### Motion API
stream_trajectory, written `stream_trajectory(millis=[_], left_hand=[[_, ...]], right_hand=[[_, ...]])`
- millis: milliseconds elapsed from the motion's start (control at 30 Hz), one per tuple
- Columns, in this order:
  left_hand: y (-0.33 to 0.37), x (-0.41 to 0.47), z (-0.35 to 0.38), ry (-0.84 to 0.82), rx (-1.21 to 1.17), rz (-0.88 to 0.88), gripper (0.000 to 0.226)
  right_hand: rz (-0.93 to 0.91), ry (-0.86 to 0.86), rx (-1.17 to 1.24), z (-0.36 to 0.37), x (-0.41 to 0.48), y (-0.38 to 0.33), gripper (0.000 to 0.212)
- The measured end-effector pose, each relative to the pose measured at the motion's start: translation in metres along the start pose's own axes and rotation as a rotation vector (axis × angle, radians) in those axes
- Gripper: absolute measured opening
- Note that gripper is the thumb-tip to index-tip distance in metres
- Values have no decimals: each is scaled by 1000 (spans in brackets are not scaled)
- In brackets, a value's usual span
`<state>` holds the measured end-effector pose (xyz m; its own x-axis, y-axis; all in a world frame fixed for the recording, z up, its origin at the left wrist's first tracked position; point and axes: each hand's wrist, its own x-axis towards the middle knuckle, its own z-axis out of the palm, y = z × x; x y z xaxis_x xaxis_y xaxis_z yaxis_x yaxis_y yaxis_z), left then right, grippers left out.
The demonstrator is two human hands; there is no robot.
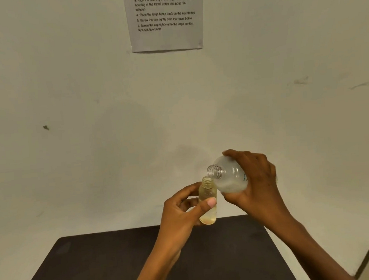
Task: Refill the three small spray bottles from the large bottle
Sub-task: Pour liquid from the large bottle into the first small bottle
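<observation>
Above the table, left hand pinching upright small bottle, right hand gripping large bottle, mouth pointing left.

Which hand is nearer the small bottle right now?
Left. The left hand grips the small bottle; the right hand holds the tilted large bottle just above and right of it.

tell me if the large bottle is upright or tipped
Tipped: the large bottle lies nearly sideways in the right hand, its uncapped neck just above the small bottle's open mouth.
</observation>
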<state>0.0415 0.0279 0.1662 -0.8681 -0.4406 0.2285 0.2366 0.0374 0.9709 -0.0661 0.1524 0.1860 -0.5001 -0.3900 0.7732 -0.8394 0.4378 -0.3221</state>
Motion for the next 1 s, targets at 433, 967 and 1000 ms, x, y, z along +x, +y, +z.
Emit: stream_trajectory(millis=[433, 967, 1000], left_hand=[[-147, -28, -7, 90, 130, -255, 37], [-287, -53, -6, 30, 522, -516, 33], [-291, -53, -6, 22, 523, -524, 33]], right_hand=[[666, -437, 405, 68, -114, 60, 72], [990, -521, 353, 131, -235, 88, 68], [994, -515, 360, 131, -237, 88, 69]])
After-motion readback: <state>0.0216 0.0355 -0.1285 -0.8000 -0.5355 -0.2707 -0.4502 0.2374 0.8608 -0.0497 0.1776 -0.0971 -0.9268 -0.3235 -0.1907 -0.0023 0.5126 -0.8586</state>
